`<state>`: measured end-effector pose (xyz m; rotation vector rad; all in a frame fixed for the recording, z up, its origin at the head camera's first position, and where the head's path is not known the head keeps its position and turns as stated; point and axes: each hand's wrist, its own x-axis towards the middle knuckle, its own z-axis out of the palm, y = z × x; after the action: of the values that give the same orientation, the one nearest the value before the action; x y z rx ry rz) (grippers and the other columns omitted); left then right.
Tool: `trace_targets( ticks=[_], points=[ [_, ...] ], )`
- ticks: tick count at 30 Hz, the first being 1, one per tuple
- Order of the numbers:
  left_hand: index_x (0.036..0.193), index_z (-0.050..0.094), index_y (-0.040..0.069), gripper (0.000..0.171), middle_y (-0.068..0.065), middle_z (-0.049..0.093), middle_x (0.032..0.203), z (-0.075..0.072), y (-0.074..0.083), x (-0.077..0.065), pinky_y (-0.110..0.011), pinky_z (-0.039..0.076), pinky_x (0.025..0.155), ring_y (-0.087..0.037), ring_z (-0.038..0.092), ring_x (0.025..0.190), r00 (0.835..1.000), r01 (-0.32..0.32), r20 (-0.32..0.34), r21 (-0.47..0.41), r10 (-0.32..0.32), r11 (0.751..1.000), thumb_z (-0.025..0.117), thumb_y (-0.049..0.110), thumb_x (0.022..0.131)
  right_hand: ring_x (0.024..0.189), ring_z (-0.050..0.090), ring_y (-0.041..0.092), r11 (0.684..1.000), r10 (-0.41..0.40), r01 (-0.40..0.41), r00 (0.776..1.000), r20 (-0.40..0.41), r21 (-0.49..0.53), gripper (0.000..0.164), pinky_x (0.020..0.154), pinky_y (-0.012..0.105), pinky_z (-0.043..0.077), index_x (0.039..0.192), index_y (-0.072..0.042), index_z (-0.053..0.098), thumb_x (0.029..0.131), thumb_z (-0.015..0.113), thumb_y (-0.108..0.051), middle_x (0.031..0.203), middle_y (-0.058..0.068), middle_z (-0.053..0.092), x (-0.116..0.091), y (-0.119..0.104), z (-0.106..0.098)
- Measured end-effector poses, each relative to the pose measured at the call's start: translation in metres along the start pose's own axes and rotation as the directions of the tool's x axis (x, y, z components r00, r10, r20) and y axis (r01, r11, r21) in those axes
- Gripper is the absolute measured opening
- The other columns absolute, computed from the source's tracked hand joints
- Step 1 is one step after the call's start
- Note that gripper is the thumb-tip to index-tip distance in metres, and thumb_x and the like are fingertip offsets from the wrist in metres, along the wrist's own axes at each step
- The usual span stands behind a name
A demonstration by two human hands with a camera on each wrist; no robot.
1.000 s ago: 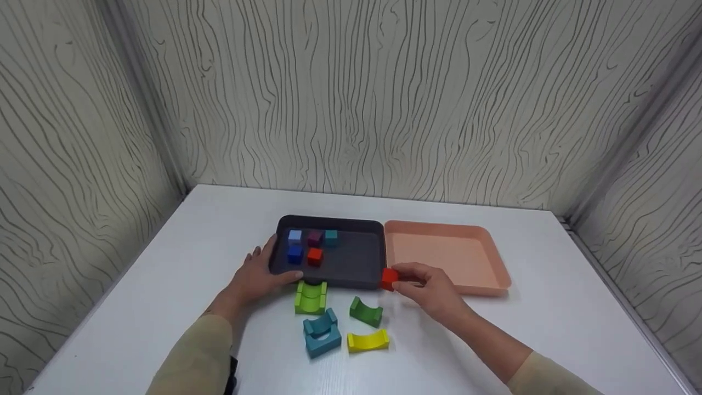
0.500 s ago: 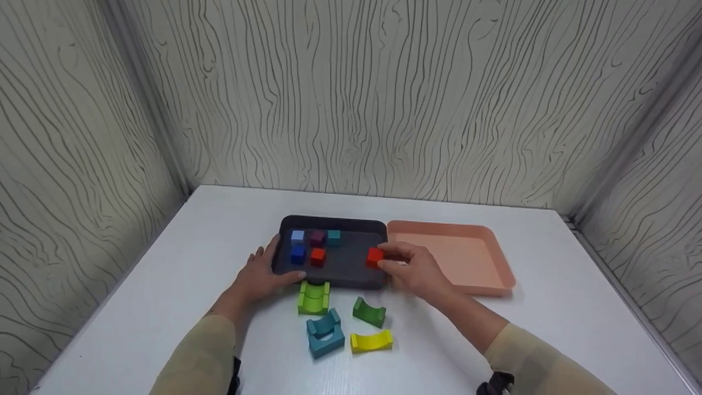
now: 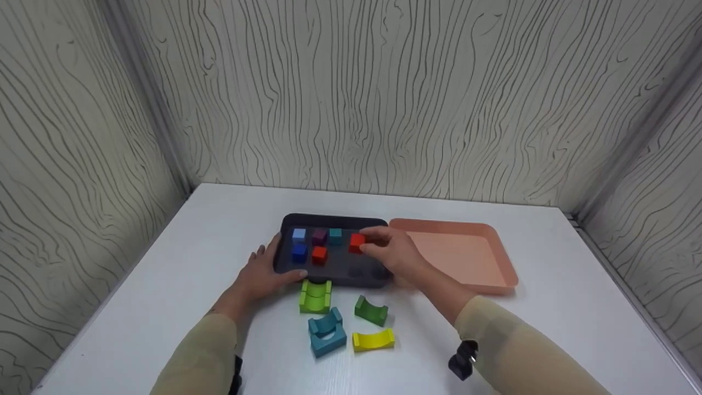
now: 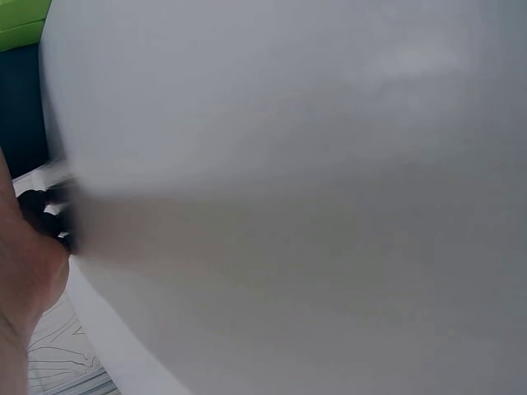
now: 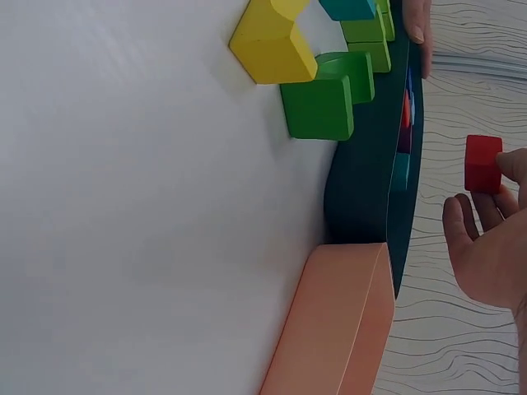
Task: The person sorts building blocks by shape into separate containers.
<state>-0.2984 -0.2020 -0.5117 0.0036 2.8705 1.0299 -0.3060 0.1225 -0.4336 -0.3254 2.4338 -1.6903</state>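
Between thumb and fingertips my right hand (image 3: 396, 251) pinches a red cube (image 3: 356, 243) over the right half of the dark tray (image 3: 351, 278). The right wrist view shows this red block (image 5: 482, 163) held above the tray's rim, other fingers spread beneath. At the tray's front left corner rests my left hand (image 3: 262, 277), fingers straight along the left side and thumb on the front rim. Inside the tray sit a light blue cube (image 3: 299, 235), a purple cube (image 3: 319, 237), a teal cube (image 3: 335, 236), a blue cube (image 3: 299, 252) and another red cube (image 3: 319, 255).
A pink tray (image 3: 508, 277) adjoins the dark one on the right. In front lie light green curved blocks (image 3: 315, 299), a dark green curved block (image 3: 371, 311), teal curved blocks (image 3: 328, 341) and a yellow curved block (image 3: 374, 341). Patterned panels (image 3: 351, 99) enclose the white table (image 3: 164, 263).
My right hand has carried the red cube from near the dark tray's front right corner up and leftward over its interior. My left hand has stayed at the tray's corner.
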Motion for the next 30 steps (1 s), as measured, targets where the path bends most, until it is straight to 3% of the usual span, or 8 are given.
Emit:
trace_targets(
  ticks=[11,30],
  points=[
    [0.173,0.008,0.023,0.127,-0.026,0.016,0.174,0.001,-0.001,0.002,-0.074,0.019,0.121,-0.054,0.008,0.158,1.000,0.006,0.002,-0.022,-0.006,1.000,0.074,0.080,0.080,0.119,0.062,0.024,0.991,-0.012,0.010,1.000,-0.014,-0.134,0.036,0.104,0.041,0.055,0.137,-0.015,0.072,0.101,0.074,-0.019,0.129,0.000,0.071,0.021,0.000,0.016],
    [0.173,0.010,0.027,0.125,-0.025,0.016,0.174,0.002,0.001,0.003,-0.075,0.021,0.119,-0.053,0.008,0.159,1.000,0.031,-0.002,-0.032,-0.031,0.999,0.075,0.079,0.079,0.113,0.062,0.023,0.987,-0.010,0.008,1.000,-0.014,-0.162,0.035,0.100,0.039,0.056,0.135,-0.012,0.073,0.100,0.073,-0.017,0.129,0.007,0.070,0.046,0.014,0.033]
  ],
)
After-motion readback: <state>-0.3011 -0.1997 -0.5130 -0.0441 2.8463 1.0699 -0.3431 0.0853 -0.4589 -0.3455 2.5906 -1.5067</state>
